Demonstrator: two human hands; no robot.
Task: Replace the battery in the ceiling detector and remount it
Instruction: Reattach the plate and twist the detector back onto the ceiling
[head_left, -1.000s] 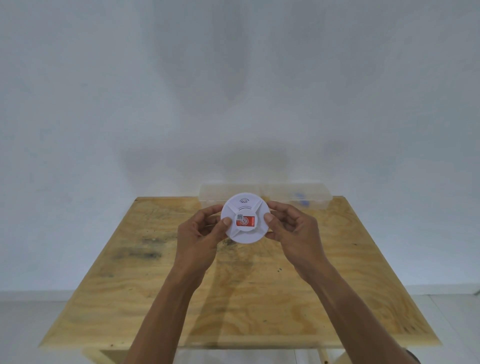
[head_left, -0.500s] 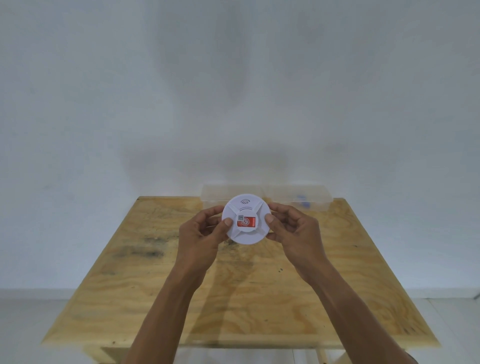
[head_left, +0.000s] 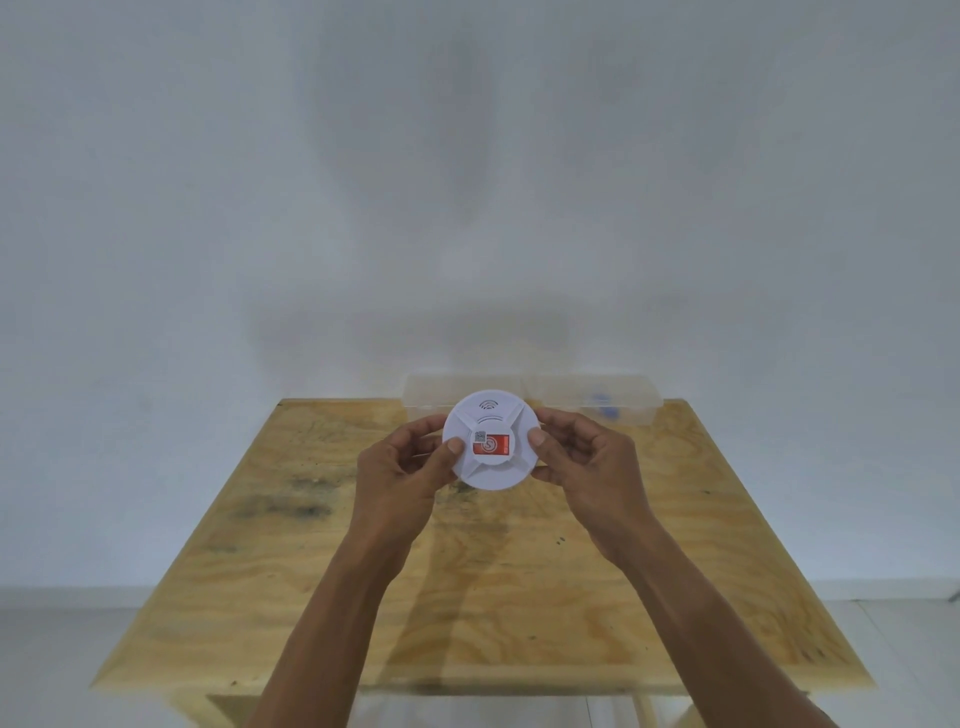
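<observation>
So nothing's really moved: left hand (head_left: 400, 467) and right hand (head_left: 587, 462) still pinch the smoke detector (head_left: 491, 440), battery probably untouched.

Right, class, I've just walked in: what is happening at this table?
A person holds a round white detector up over a wooden table, the left hand and right hand gripping opposite edges, thumbs on its face. A red and white label shows at its middle. A clear plastic box sits at the table's far edge.
</observation>
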